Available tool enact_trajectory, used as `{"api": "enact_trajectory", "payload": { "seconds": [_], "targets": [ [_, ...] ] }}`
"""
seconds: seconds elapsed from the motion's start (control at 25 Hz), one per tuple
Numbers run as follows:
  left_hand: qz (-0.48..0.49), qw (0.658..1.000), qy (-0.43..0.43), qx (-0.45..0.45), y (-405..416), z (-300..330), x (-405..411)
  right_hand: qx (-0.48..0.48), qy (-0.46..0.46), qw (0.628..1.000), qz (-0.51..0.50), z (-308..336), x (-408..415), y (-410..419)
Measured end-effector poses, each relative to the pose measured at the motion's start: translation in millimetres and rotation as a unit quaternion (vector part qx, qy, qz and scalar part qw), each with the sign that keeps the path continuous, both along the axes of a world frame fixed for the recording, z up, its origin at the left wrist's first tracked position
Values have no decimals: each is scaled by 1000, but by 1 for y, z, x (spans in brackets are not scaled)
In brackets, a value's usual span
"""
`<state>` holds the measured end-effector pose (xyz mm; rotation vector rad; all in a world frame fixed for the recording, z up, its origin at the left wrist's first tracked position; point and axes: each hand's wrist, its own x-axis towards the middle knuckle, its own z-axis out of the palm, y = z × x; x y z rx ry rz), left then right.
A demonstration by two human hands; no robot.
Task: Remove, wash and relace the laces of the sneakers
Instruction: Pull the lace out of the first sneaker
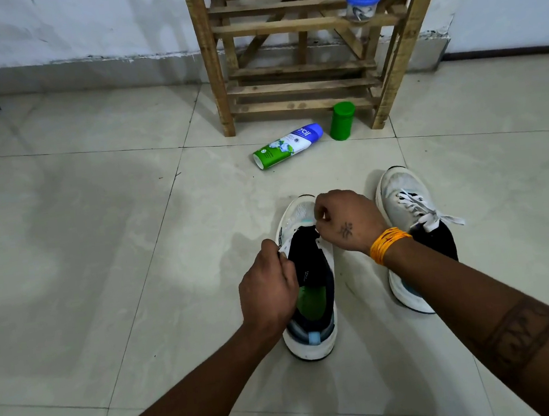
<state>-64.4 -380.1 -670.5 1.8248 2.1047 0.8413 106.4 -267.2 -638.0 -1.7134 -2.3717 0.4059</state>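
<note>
Fingers of your left hand (268, 285) are pinched shut on the left eyelet edge of the near shoe (309, 286), pulling it outward; what sits between the fingertips is too small to make out. Your right hand (348, 221) is curled closed at the shoe's 12 o'clock end, over the toe side of the opening, fingertips tucked under; whether they hold a lace you cannot tell from this angle. An orange band (388, 244) wraps that wrist. Near shoe stands on the tile floor (101, 261), toe away from you, tongue area open and dark, no lace showing across it, green insole (313, 302) visible inside. Second shoe (412, 226) sits just beside it at 3 o'clock, toe also away, its white lace (418, 206) threaded and tied, loose ends trailing toward 4 o'clock. Past both shoes, at 12 o'clock, a spray can (288, 146) lies on its side, a green cap (342, 120) upright next to it. Behind them a wooden rack (300, 85) stands against the wall, with a blue-lidded jar (363, 4) on an upper slat.
</note>
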Motion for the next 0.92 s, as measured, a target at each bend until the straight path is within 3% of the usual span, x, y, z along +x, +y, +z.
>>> {"api": "enact_trajectory", "payload": {
  "seconds": [0.12, 0.28, 0.44, 0.64, 0.68, 0.8, 0.92],
  "targets": [
    [0, 1000, -2, -4, 0, -1, -1, -56, 1, 998, -4, -8, 13, -5],
    [0, 1000, -6, -4, 1, 0, -1, -27, 51, 989, -133, -13, 33, -9],
    [-10, 1000, -6, -7, 1, 0, 0, -38, 99, 993, -44, -18, 25, -19],
    [-16, 1000, -3, 0, 2, 0, -1, 41, -101, 993, 49, -2, 7, 8],
    [-18, 1000, -4, -2, 1, 0, -1, 26, -80, 992, 92, 1, 3, 11],
    [-17, 1000, -8, -3, 1, 1, -1, -61, 106, 975, 183, 13, -5, 10],
    [-16, 1000, -6, -4, 0, 0, -2, 9, 231, 972, 47, 10, 10, 5]
  ]
}}
